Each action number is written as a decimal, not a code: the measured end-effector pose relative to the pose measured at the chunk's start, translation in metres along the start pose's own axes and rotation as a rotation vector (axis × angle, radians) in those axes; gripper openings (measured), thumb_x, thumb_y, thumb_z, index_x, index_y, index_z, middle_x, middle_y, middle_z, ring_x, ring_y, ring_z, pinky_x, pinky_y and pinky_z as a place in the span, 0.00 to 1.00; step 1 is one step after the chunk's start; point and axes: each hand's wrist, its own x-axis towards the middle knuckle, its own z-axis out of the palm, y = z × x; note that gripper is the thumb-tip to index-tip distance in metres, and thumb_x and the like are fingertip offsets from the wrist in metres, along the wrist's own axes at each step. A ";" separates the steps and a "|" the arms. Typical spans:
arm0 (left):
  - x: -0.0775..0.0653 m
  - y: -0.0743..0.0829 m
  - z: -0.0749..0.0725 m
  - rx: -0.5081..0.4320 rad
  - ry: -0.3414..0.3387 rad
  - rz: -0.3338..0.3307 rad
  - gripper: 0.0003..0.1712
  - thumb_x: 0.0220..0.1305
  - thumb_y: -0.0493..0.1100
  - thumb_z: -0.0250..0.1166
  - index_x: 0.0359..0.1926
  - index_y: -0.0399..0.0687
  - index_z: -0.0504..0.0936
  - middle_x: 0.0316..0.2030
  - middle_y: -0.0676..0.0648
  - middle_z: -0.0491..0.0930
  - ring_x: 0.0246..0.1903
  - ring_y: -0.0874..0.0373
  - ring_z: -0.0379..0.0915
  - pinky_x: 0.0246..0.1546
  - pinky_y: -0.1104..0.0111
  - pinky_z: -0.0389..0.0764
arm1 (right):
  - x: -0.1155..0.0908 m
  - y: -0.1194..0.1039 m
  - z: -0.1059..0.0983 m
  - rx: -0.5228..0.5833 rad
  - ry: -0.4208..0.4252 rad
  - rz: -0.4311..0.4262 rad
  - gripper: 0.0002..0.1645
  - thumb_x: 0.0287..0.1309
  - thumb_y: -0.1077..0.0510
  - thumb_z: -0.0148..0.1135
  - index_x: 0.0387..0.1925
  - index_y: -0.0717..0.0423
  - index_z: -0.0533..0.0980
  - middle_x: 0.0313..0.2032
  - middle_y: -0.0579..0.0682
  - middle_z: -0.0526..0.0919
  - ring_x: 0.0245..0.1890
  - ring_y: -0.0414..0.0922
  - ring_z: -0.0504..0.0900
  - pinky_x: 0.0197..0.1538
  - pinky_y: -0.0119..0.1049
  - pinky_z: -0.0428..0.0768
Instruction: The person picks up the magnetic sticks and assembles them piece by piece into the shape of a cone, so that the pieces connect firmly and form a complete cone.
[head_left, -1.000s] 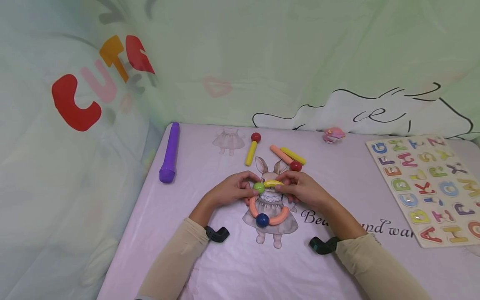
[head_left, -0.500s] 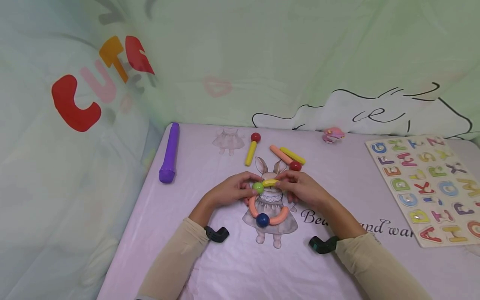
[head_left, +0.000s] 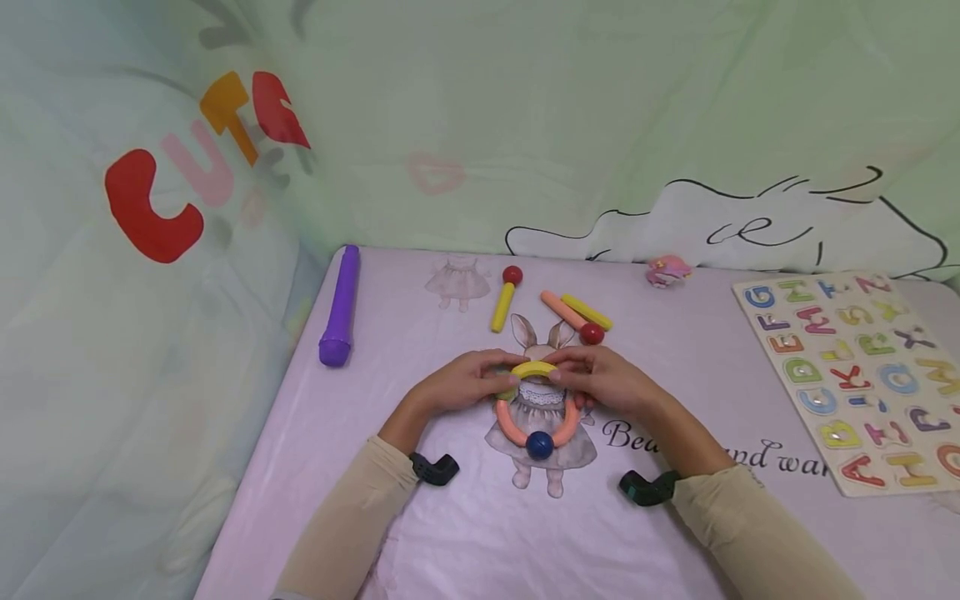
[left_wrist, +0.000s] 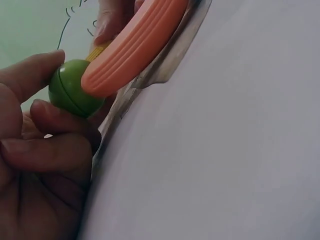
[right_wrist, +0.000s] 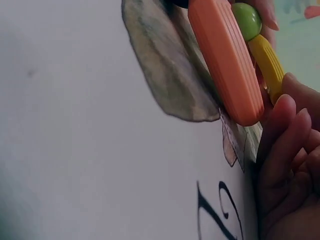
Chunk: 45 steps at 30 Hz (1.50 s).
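My left hand (head_left: 465, 382) pinches a green ball (left_wrist: 70, 89) between thumb and fingers. With thumb and fingertips my right hand (head_left: 609, 382) holds the far end of a yellow curved rod (head_left: 534, 368), whose other end meets the green ball. From that ball an orange curved rod (head_left: 510, 425) runs down to a blue ball (head_left: 540, 446). A second orange curved rod (head_left: 567, 423) rises from the blue ball towards my right hand, its upper end free in the right wrist view. Together the pieces form a nearly closed ring, tilted over the printed rabbit.
Beyond the hands lie a yellow stick (head_left: 503, 307) with a red ball (head_left: 512, 275), an orange stick (head_left: 562, 310) with another red ball (head_left: 592, 333), and a loose yellow stick (head_left: 587, 312). A purple microphone (head_left: 341, 308) lies left, an alphabet board (head_left: 862, 383) right, a pink figurine (head_left: 667, 271) behind.
The yellow rod has turned into an upright arch between the hands. The blue ball and the right orange rod have shifted slightly, and the green ball has sunk behind my left fingers.
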 end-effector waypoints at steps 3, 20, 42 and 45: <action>0.000 0.002 0.000 0.013 -0.008 -0.005 0.22 0.74 0.54 0.61 0.64 0.55 0.80 0.46 0.54 0.82 0.44 0.62 0.73 0.51 0.69 0.73 | 0.001 -0.001 0.000 -0.030 -0.026 -0.014 0.27 0.69 0.48 0.65 0.65 0.51 0.76 0.42 0.53 0.88 0.26 0.45 0.77 0.30 0.29 0.77; 0.000 0.004 0.002 -0.034 -0.003 -0.059 0.18 0.74 0.49 0.62 0.61 0.53 0.79 0.36 0.52 0.80 0.17 0.62 0.67 0.17 0.72 0.71 | -0.008 -0.007 0.001 0.045 0.253 0.011 0.27 0.70 0.40 0.61 0.60 0.53 0.76 0.43 0.56 0.81 0.29 0.46 0.77 0.31 0.32 0.77; -0.001 0.004 0.002 -0.057 0.004 -0.083 0.19 0.72 0.47 0.63 0.60 0.51 0.80 0.35 0.50 0.80 0.17 0.62 0.68 0.17 0.72 0.71 | -0.001 0.000 -0.038 -0.389 0.605 -0.011 0.30 0.64 0.42 0.69 0.60 0.52 0.75 0.35 0.55 0.76 0.35 0.51 0.71 0.32 0.37 0.70; -0.001 0.004 0.002 -0.052 0.003 -0.083 0.19 0.72 0.48 0.63 0.60 0.50 0.80 0.35 0.50 0.80 0.17 0.62 0.68 0.17 0.72 0.71 | -0.002 0.000 -0.037 -0.427 0.590 -0.023 0.28 0.63 0.43 0.70 0.58 0.52 0.77 0.32 0.54 0.76 0.34 0.50 0.71 0.32 0.38 0.68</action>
